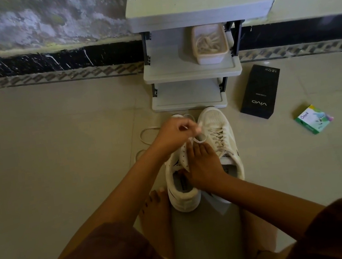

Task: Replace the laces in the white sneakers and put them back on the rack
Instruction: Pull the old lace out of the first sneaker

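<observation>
In the centre of the frame two white mesh-and-leather sneakers stand side by side on the pale tiled floor [59, 143], toes pointing up the frame towards a low grey plastic shoe rack [191, 74]. The right-hand sneaker [220, 132] is laced; the left-hand sneaker [183, 194], touching it, shows bare eyelets along its flap. The left hand [175, 133] is curled above the toe of the unlaced shoe and pinches a flat white shoelace [144, 132], which loops out over the floor to the left. The right hand [204, 165] rests on the same shoe, its fingers fairly straight over the eyelet flap and its thumb at the mouth of the shoe, gripping nothing. On the rack's middle shelf, to the right, sits a cream plastic tub [211, 58] with pale laces in it. To the right of the rack a black rectangular carton [260, 92] lies on the floor, and further right a small green box [313, 119]. A bare foot [154, 209] lies just left of the unlaced shoe's heel.
</observation>
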`<state>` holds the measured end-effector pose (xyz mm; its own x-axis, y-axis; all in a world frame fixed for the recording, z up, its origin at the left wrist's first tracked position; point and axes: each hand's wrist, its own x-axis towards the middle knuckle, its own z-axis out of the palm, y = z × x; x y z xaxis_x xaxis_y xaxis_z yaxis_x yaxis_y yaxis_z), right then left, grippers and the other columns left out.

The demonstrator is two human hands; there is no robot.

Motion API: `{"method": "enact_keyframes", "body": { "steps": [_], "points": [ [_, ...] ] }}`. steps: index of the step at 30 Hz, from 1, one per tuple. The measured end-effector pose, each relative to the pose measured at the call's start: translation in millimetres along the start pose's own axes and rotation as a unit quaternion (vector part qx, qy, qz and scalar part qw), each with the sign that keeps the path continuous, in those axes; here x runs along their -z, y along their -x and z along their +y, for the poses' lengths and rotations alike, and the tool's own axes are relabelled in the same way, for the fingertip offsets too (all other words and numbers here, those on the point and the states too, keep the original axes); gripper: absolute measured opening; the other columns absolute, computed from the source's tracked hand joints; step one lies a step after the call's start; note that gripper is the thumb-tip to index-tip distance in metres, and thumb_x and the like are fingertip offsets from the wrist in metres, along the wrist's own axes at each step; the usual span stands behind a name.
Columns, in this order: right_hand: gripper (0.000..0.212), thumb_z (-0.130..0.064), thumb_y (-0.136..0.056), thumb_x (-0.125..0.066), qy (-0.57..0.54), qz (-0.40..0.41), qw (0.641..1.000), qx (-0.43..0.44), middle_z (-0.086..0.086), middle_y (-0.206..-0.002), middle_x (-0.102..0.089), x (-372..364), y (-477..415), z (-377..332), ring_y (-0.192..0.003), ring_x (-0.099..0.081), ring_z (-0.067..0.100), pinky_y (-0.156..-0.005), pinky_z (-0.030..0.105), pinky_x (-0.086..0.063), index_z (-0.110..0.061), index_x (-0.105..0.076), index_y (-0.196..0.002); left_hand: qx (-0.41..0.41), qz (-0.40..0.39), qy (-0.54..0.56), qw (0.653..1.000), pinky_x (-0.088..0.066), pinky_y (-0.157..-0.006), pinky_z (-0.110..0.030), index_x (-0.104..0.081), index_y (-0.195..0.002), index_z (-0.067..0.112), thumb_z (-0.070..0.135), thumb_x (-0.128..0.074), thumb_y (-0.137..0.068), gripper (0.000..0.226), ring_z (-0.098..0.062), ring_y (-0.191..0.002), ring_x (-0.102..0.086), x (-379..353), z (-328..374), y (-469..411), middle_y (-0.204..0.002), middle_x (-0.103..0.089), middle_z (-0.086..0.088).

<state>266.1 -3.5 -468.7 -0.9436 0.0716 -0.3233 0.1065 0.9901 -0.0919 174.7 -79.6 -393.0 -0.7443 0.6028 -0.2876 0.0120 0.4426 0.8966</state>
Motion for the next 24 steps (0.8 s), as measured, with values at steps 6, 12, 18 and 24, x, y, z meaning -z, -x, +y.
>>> {"method": "enact_keyframes", "body": {
  "steps": [6, 12, 18, 24],
  "points": [
    [0.094, -0.062, -0.09, -0.033, -0.015, -0.006, 1.0, 0.0, 0.024, -0.154, -0.012, -1, -1, 2, -0.142, -0.016, 0.032, -0.118, 0.042, -0.007, 0.001, 0.008, -0.147, -0.032, 0.036, -0.241, 0.969, -0.03, -0.109, -0.044, -0.018, -0.148, 0.033, 0.029, -0.073, -0.079, 0.088, -0.027, -0.14, -0.022, 37, 1, -17, -0.156, -0.013, -0.004],
    [0.093, -0.061, -0.09, -0.035, -0.016, 0.007, 1.0, 0.0, 0.023, -0.153, -0.017, -1, 0, 2, -0.141, -0.019, 0.032, -0.117, 0.042, -0.008, 0.001, 0.005, -0.147, 0.07, -0.047, -0.405, 0.91, -0.043, -0.098, -0.039, -0.054, -0.128, 0.03, 0.04, -0.065, -0.081, 0.049, -0.022, -0.122, -0.044, 18, -47, -13, -0.138, -0.043, -0.005],
    [0.091, -0.059, -0.092, -0.033, -0.017, 0.004, 1.0, -0.003, 0.024, -0.153, -0.014, -1, 1, 1, -0.142, -0.016, 0.033, -0.117, 0.042, -0.005, 0.001, 0.006, -0.147, 0.059, 0.031, -0.485, 0.872, -0.047, -0.078, -0.035, -0.058, -0.116, 0.022, 0.031, -0.061, -0.084, 0.033, -0.024, -0.105, -0.052, 7, -47, -16, -0.123, -0.045, -0.007],
    [0.09, -0.06, -0.092, -0.032, -0.017, 0.0, 1.0, 0.001, 0.024, -0.154, -0.012, 0, 2, 0, -0.143, -0.014, 0.032, -0.117, 0.042, -0.005, 0.001, 0.007, -0.147, 0.078, -0.035, -0.469, 0.879, -0.045, -0.083, -0.034, -0.062, -0.109, 0.017, 0.032, -0.055, -0.089, 0.026, -0.025, -0.106, -0.049, 11, -42, -23, -0.116, -0.045, -0.008]
  ]
}}
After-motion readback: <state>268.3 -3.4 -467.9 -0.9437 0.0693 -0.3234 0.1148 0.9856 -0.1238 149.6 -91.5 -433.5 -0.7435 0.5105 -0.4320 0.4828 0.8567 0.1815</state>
